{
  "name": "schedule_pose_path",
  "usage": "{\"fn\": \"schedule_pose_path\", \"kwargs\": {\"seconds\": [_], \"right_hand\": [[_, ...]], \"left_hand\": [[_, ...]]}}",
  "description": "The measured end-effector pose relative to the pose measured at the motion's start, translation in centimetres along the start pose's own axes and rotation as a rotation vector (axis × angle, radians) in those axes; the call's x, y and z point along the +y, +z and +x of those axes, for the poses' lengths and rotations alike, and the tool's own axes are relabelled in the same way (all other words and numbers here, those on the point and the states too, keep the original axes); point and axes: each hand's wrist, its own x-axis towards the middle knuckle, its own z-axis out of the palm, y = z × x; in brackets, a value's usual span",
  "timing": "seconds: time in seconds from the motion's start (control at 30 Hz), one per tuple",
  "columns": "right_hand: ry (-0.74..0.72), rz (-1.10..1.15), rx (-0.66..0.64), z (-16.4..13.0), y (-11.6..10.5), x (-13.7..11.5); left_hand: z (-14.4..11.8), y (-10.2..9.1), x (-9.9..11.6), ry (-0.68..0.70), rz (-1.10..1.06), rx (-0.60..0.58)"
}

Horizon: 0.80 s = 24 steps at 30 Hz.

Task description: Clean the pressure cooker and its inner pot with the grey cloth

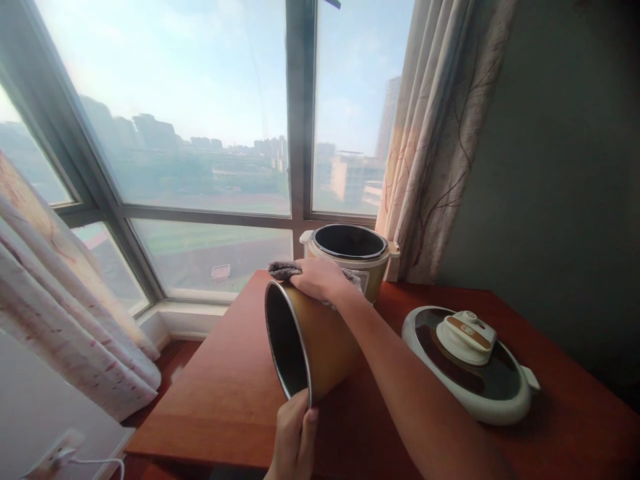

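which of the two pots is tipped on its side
The gold inner pot held in both hands, its mouth facing left. The cooker body by the window stands upright, its opening facing up.

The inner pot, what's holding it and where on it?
The left hand grips the inner pot by its lower rim, tipped on its side. The right hand presses a grey cloth against its upper outer wall.

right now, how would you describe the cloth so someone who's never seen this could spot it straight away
On the red-brown wooden table by the window, a gold inner pot is held tipped on its side. The cloth lies on its upper wall under the right hand, with the left hand at the rim. It is the only grey, fuzzy, soft thing there.
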Motion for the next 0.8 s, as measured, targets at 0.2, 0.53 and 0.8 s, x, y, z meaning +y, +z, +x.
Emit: {"fn": "schedule_pose_path", "kwargs": {"seconds": [0.2,0.53,0.8], "right_hand": [[0.010,-0.018,0.082,-1.6,-0.1,-0.6],[-0.100,0.095,0.447,-6.2,3.3,-1.9],[-0.267,0.128,0.568,-11.0,6.7,-0.5]], "left_hand": [[0.7,-0.6,0.5,-0.121,-0.023,0.073],[3.2,-0.6,1.6,-0.390,-0.203,0.116],[6.3,-1.3,2.8,-0.484,-0.451,-0.053]]}}
